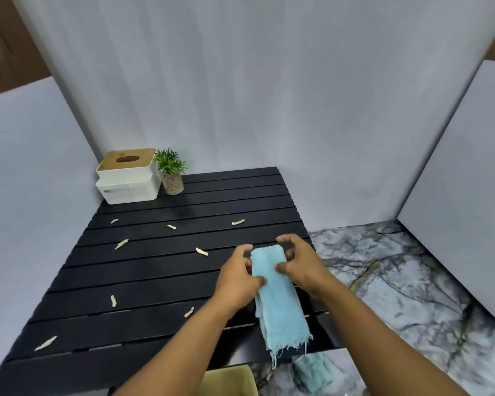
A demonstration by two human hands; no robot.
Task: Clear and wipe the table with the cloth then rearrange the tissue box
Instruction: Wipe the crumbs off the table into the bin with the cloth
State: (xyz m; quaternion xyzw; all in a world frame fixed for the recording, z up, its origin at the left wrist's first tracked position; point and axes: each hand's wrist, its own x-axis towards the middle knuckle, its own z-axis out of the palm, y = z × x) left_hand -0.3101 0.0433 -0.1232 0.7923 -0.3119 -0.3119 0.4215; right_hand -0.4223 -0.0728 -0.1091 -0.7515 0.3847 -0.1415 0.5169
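- Head view: the left hand (238, 277) and the right hand (299, 262) meet over the near right part of the black slatted table (155, 270), both closed on a folded light blue cloth (277, 295)
- The left hand pinches the cloth's left edge between thumb and fingers; the right hand grips its upper right part, fingers curled over the far end
- The cloth hangs from the hands toward the person, its frayed fringe past the table's near edge
- Small pale scraps (202, 251) lie scattered on the slats to the left of and beyond the hands; one lies just beside the left hand's fingertips, others well apart
- The tissue box (129, 178), white with a wooden lid, sits far beyond the left hand in the table's back left corner
- A small potted plant (170, 172) stands just beside the box, on its right
- Below the left forearm, a cardboard box (232, 380) shows at the frame's bottom edge
- To the right of the right hand lies a marbled floor (397, 281)
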